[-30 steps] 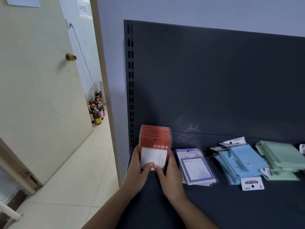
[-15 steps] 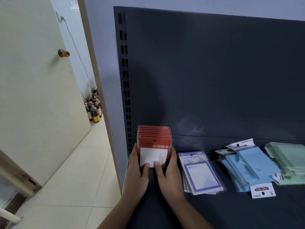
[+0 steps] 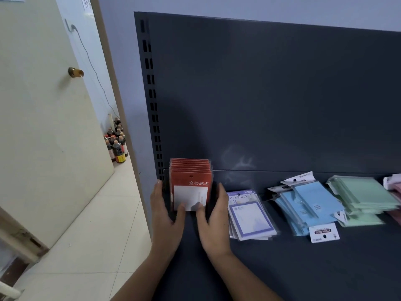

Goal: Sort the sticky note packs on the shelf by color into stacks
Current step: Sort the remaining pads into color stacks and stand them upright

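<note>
The red packs (image 3: 191,183) stand upright in a row, one behind another, at the left end of the dark shelf (image 3: 282,268), against its back panel (image 3: 282,94). The left hand (image 3: 166,216) lies flat along the row's left side and the right hand (image 3: 214,218) along its right side, fingers straight, both thumbs touching the lower edge of the front pack. To the right lie flat piles: purple packs (image 3: 249,216) just beside the right hand, then blue packs (image 3: 308,207), green packs (image 3: 364,196), and pink packs (image 3: 396,192) at the frame edge. A white tag (image 3: 324,233) lies at the front of the blue pile. On the left, a door (image 3: 43,127) stands open, with bottles (image 3: 116,144) on the floor beyond.
</note>
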`<state>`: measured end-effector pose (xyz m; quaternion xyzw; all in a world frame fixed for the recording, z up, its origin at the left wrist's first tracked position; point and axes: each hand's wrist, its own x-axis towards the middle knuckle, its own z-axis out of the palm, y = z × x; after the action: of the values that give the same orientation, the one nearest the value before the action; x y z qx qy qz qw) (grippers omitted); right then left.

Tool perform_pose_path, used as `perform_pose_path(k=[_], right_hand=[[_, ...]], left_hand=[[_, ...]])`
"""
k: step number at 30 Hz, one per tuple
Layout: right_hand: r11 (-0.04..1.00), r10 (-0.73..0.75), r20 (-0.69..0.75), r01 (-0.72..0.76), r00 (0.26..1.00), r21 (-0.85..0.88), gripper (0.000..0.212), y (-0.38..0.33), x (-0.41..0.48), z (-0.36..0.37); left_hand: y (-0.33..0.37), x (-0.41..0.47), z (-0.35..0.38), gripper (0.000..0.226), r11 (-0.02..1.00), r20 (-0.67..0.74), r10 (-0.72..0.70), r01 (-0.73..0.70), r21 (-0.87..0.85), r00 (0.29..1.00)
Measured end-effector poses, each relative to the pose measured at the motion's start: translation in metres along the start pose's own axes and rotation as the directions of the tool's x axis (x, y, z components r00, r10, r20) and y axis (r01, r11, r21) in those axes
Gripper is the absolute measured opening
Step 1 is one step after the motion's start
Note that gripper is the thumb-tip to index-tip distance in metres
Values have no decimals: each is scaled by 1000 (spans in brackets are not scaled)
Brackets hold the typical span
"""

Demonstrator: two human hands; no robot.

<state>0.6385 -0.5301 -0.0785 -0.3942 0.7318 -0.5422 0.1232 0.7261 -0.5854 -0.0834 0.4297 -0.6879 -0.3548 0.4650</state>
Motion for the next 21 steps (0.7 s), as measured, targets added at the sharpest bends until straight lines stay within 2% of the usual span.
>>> perform_pose_path(k=[2,3,5,6,8,10,12,17,21], right_hand=[[998,-23,-33,25,999,57,59,-9,-7,-9],[994,-18,-77,26,997,107,57,-14,-7,-18],[990,12,-206,17,979,138,51,-18,1,-48],[997,27,-243,-7,970,81,45,-17,7,-66],[987,104,-198,-127,975,-104,36,-8,16,-101],[934,215,-103,-235,971,-269,41,4,16,-122],[906,286,-34,-282,958,-315,45,14,5,-127],[934,353,46,-349,935,-82,37,24,-15,-125],[931,351,81,-357,933,71,30,31,-19,-136]], left_hand=[[9,-13,-3,49,979,-101,191,-182,90,976],[14,-20,-3,43,960,-99,270,-261,96,958],[24,-33,3,28,945,12,319,-319,71,948],[30,-37,8,28,955,98,283,-290,69,954],[40,-44,22,35,992,282,83,-105,63,956],[46,-47,38,38,983,434,-179,175,49,883],[53,-50,53,51,940,497,-322,334,68,806],[72,-53,68,28,800,499,-475,592,-99,725],[73,-53,67,41,714,470,-564,687,-134,679]])
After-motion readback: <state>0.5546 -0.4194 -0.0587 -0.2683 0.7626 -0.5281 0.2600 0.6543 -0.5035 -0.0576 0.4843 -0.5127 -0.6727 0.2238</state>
